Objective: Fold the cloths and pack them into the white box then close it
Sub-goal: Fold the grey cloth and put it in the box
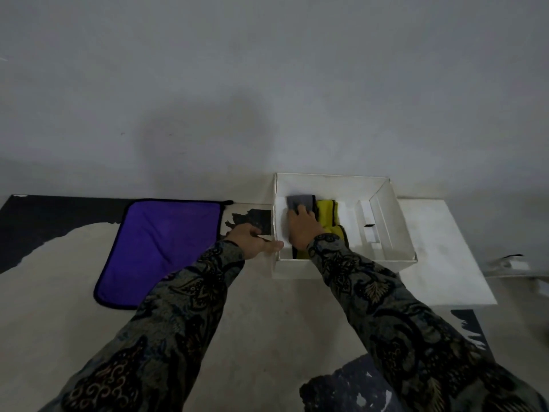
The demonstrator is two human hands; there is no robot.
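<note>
Fingers point(298, 210) of the right hand point(301, 226) lie inside the white box point(398, 230), laid on a folded grey cloth point(300, 201) at its far-left corner; whether they pinch it or only press it cannot be told. Left hand point(252, 237) grips the box's near-left wall, thumb over the rim.

Risks, as judged:
- Grey cloth may spring open when let go, since its fold is held only by that hand's weight.
- Yellow cloth point(326, 215), touching the grey one on its right, may be dragged out of fold as the hand comes out.
- Box may slide on the surface point(74, 278) if the left hand loosens.
- Purple cloth point(166, 242) lies flat and unfolded to the left of the box; room for it looks tight.

Count:
- Cloths: three, two in the box, one outside.
- Boxes: one, open.
- Lids: one white lid point(439, 248), lying beside the box's right wall.
- Hands: two.
</note>
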